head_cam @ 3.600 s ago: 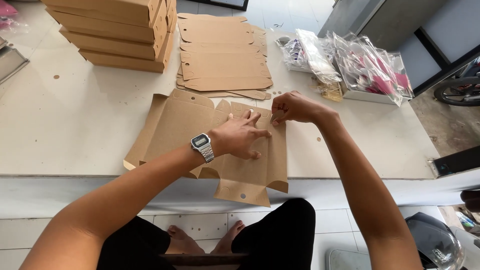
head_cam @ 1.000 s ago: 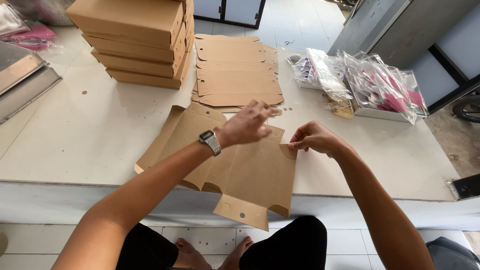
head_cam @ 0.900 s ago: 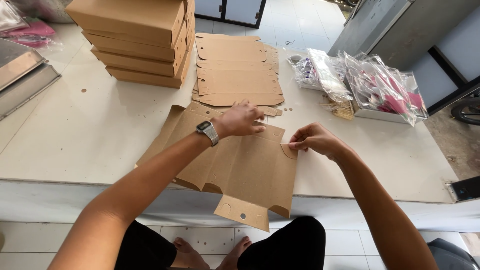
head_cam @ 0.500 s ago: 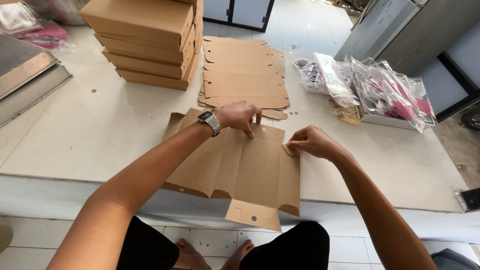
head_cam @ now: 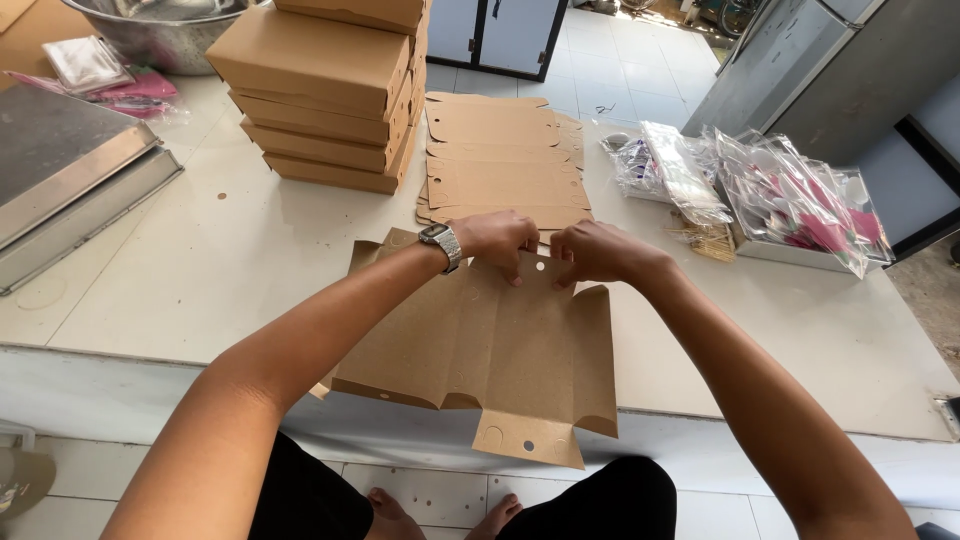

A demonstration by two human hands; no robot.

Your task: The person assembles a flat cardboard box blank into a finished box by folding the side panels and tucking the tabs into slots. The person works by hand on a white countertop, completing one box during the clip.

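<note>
- Flat cardboard box blank (head_cam: pixel 500 350) is lying on the surface (head_cam: pixel 200 270), its near flap hanging over the front edge, its long axis running left to right under both hands
- Left hand (head_cam: pixel 497 240) is pinching the blank's far edge, fingers curled
- Right hand (head_cam: pixel 600 254), just beside it, is pinching the same edge
- Stack of flat blanks (head_cam: pixel 495 160) is lying just beyond both hands; folded boxes (head_cam: pixel 325 90) beyond the left

Stacked brown boxes (head_cam: pixel 325 90) far left, flat blanks (head_cam: pixel 500 160) beside, clear packets (head_cam: pixel 790 195) right.
</note>
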